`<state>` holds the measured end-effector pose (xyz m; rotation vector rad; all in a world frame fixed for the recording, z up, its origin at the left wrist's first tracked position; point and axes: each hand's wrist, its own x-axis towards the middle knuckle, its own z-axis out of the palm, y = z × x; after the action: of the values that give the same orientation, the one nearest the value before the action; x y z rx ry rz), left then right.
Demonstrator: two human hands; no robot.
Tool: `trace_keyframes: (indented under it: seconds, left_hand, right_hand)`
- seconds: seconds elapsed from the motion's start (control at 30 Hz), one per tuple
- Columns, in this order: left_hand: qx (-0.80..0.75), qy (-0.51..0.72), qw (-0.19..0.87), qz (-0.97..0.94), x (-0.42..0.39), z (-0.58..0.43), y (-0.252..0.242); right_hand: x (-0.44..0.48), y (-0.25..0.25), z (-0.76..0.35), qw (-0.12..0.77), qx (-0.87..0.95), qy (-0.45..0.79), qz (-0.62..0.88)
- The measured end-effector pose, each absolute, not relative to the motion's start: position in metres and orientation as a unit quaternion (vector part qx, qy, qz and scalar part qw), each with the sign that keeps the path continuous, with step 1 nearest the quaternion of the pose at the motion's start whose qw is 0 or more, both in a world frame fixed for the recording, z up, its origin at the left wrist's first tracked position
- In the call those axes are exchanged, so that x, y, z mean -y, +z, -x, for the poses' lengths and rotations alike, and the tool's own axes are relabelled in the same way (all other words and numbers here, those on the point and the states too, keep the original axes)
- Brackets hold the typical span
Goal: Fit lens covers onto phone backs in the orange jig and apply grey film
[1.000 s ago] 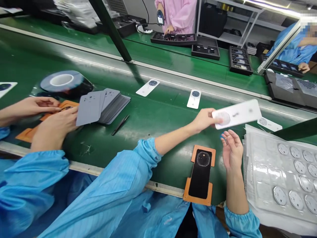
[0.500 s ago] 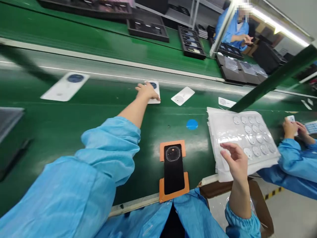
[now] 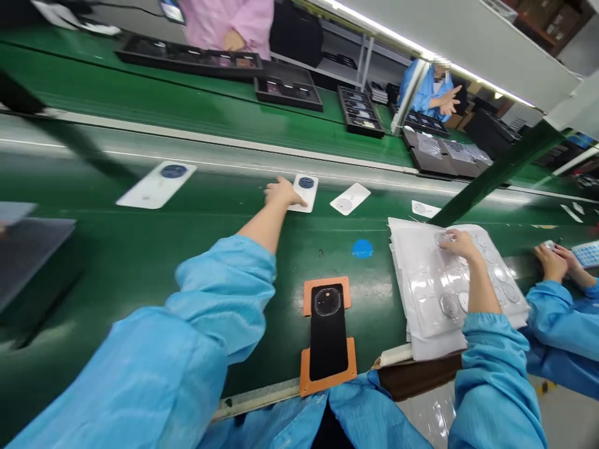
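Observation:
My left hand (image 3: 282, 194) reaches far forward, its fingers apart at the left edge of a white phone-shaped panel (image 3: 309, 198) with a dark camera circle. The thumb rests on or just over that panel's lower edge. At the right, my right hand (image 3: 461, 244) is closed in a pinch on a round clear disc (image 3: 440, 239), at the upper part of a clear plastic tray (image 3: 428, 308) holding several such discs. A black phone-shaped panel (image 3: 328, 340) with a round camera ring lies in an orange holder (image 3: 306, 377) in front of my body.
More white panels (image 3: 156, 187) (image 3: 350, 198) (image 3: 425, 209) lie along the green surface (image 3: 262, 280). A blue round sticker (image 3: 362, 249) is near the middle. A green post (image 3: 496, 174) slants above the tray. A co-worker's hands (image 3: 556, 262) are at far right. Black trays (image 3: 360, 112) stand behind.
My right hand has moved forward over the tray and closed on a disc. My left hand has shifted left on the white panel, uncovering more of it. The view has tilted.

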<state>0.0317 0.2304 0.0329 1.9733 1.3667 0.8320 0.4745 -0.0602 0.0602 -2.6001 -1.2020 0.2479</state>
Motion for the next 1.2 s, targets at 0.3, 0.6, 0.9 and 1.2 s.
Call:
trace_keyframes:
  seconds: [0.3,0.6,0.9,1.2]
  left_hand:
    - [-0.724,0.184,0.355,-0.562,-0.244,-0.074,0.019]
    - [-0.633,0.309,0.425,-0.569,-0.237,-0.039,0.014]
    - [-0.366,0.547,0.721,-0.218,-0.162,0.041,0.030]
    - [-0.307,0.346,0.806,-0.368,-0.047,0.020,0.039]
  right_hand:
    - [0.074,0.082,-0.443,0.137,0.431,0.005,0.892]
    - [0.120,0.031,-0.184,0.299,0.813,0.002,0.500]
    - [0.129,-0.015,-0.163,0.188,0.860,-0.035,0.474]
    - [0.095,0.032,-0.177,0.418,0.646,0.142,0.622]
